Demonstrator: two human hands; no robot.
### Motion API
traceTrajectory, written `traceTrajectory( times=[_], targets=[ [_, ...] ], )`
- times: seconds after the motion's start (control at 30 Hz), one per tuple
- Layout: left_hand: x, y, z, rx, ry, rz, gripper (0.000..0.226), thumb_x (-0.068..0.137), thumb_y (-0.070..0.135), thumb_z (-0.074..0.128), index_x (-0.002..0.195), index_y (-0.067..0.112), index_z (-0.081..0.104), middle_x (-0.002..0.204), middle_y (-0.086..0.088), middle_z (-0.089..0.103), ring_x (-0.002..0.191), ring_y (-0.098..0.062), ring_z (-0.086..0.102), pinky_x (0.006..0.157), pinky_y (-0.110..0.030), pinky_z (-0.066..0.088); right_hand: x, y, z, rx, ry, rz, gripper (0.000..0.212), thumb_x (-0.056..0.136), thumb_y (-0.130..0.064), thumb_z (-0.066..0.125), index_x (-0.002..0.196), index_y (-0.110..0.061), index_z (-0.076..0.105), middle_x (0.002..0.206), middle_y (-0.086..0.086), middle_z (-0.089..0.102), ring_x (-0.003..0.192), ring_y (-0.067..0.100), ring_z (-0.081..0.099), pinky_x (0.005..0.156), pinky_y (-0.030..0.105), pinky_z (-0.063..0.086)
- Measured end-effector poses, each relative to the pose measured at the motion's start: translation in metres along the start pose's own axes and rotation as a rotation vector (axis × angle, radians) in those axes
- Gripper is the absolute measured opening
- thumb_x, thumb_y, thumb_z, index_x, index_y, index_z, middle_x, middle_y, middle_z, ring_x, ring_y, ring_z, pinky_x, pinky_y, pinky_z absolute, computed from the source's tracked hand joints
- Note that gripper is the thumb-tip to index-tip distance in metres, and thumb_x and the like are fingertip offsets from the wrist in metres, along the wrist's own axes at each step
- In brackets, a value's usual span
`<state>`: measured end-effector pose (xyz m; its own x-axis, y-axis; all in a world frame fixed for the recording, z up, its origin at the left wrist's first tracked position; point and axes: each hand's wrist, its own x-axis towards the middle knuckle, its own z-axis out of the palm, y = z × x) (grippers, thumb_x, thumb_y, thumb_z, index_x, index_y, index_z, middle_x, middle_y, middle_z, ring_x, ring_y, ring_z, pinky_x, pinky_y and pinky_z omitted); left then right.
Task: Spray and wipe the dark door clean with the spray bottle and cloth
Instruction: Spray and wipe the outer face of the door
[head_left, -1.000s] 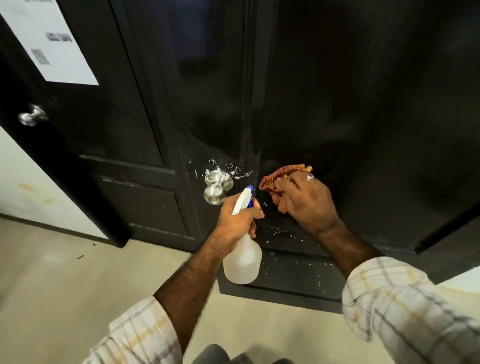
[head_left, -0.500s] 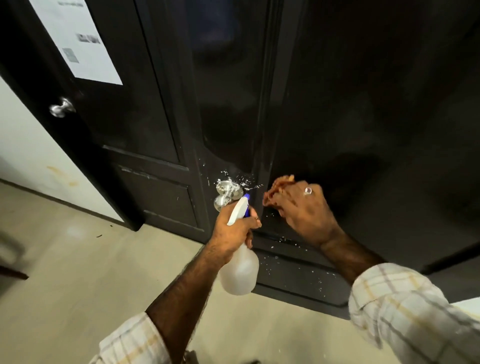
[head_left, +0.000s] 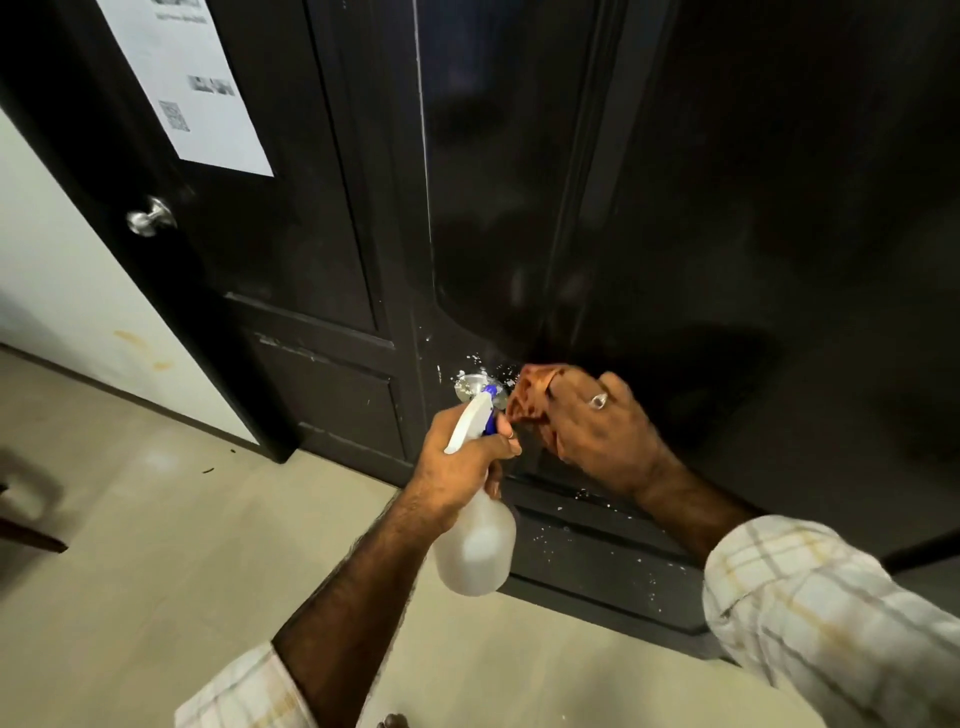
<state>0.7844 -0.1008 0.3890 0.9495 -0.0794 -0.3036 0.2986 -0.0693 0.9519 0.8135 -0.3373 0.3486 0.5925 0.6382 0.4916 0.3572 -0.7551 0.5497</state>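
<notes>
The dark glossy panelled door (head_left: 727, 218) stands before me, flecked with white droplets low down. My left hand (head_left: 457, 467) is curled round the neck of the translucent white plastic spray bottle (head_left: 475, 545), its nozzle near the round silver metal door knob (head_left: 470, 383). My right hand (head_left: 597, 431) clutches the crumpled reddish-brown checked cloth (head_left: 530, 395) against the door, just beside that knob.

You see a black door (head_left: 727, 208), a reddish-brown checked cloth (head_left: 532, 395), a translucent white spray bottle (head_left: 475, 545) with blue nozzle, and cream plaid sleeves (head_left: 831, 623).
</notes>
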Motion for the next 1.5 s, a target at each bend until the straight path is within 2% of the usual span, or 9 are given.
traceTrajectory(
  times=[0.1,0.3,0.5,0.6,0.67,0.8,1.03,1.37,1.5],
  targets=[
    [0.000,0.003,-0.010,-0.036,-0.045,0.024,0.035,0.084,0.010,0.079,0.117,0.007,0.067,0.101,-0.023,0.072,0.061,-0.022,0.062,0.060,-0.039,0.060,0.022,0.001,-0.010,-0.055,0.102,0.245,0.048,0.109,-0.037,0.052,0.149,-0.011,0.056,0.142,0.010,0.058,0.129,0.031,0.055,0.102,0.048,0.042],
    [0.004,0.012,-0.032,-0.061,-0.044,0.013,0.048,0.085,0.005,0.081,0.122,0.025,0.060,0.097,-0.012,0.073,0.056,-0.015,0.063,0.058,-0.035,0.060,-0.024,-0.038,0.024,0.040,-0.249,-0.124,0.066,0.083,-0.026,0.086,0.141,-0.003,0.064,0.141,0.019,0.065,0.132,0.036,0.062,0.109,0.051,0.047],
    [0.016,0.023,-0.064,-0.052,-0.123,0.025,0.035,0.086,0.001,0.079,0.105,0.025,0.062,0.092,-0.012,0.070,0.053,-0.014,0.060,0.055,-0.035,0.058,0.022,-0.018,-0.007,-0.038,0.079,0.264,0.036,0.106,-0.030,0.060,0.136,-0.012,0.069,0.136,0.010,0.067,0.125,0.032,0.062,0.097,0.049,0.043],
    [0.020,0.025,-0.080,-0.038,-0.150,0.016,0.032,0.083,0.003,0.080,0.112,0.011,0.068,0.097,-0.022,0.071,0.052,-0.019,0.059,0.057,-0.038,0.059,0.003,-0.030,0.008,0.018,-0.048,0.027,0.039,0.097,-0.026,0.075,0.132,-0.009,0.071,0.134,0.014,0.068,0.127,0.035,0.060,0.098,0.049,0.044],
    [0.023,0.027,-0.093,-0.032,-0.174,0.035,0.017,0.085,0.001,0.078,0.098,0.011,0.073,0.092,-0.019,0.074,0.052,-0.021,0.058,0.058,-0.040,0.058,0.006,-0.027,-0.001,0.024,-0.130,0.011,0.041,0.095,-0.028,0.077,0.132,-0.010,0.070,0.133,0.014,0.067,0.126,0.036,0.060,0.097,0.050,0.042],
    [0.028,0.030,-0.116,-0.021,-0.182,0.071,0.014,0.087,-0.001,0.076,0.084,0.013,0.073,0.079,-0.005,0.074,0.053,-0.021,0.059,0.059,-0.038,0.058,0.057,0.007,-0.043,-0.016,0.059,0.204,0.032,0.098,-0.027,0.071,0.127,-0.012,0.074,0.127,0.016,0.067,0.120,0.036,0.057,0.092,0.050,0.042],
    [0.037,0.026,-0.146,-0.038,-0.188,0.088,0.009,0.089,0.002,0.076,0.091,0.010,0.074,0.085,-0.012,0.074,0.057,-0.021,0.062,0.061,-0.038,0.061,0.095,0.017,-0.044,-0.017,0.094,0.032,0.031,0.105,-0.015,0.050,0.118,-0.010,0.077,0.116,0.022,0.068,0.112,0.039,0.055,0.091,0.056,0.046],
    [0.042,0.019,-0.146,-0.069,-0.137,0.049,0.022,0.091,0.002,0.076,0.091,0.023,0.070,0.075,-0.001,0.073,0.052,-0.015,0.061,0.058,-0.036,0.061,0.127,0.004,-0.038,0.070,0.088,-0.146,0.016,0.099,-0.014,0.068,0.114,-0.015,0.072,0.132,0.013,0.061,0.122,0.034,0.056,0.097,0.053,0.046],
    [0.038,0.023,-0.138,-0.097,-0.096,0.053,0.029,0.091,0.000,0.074,0.085,0.027,0.065,0.070,-0.005,0.069,0.057,-0.022,0.058,0.061,-0.037,0.057,0.196,-0.035,-0.028,0.098,0.076,-0.213,0.017,0.103,-0.012,0.056,0.109,-0.014,0.072,0.125,0.012,0.069,0.124,0.034,0.062,0.103,0.050,0.046]
  ],
)
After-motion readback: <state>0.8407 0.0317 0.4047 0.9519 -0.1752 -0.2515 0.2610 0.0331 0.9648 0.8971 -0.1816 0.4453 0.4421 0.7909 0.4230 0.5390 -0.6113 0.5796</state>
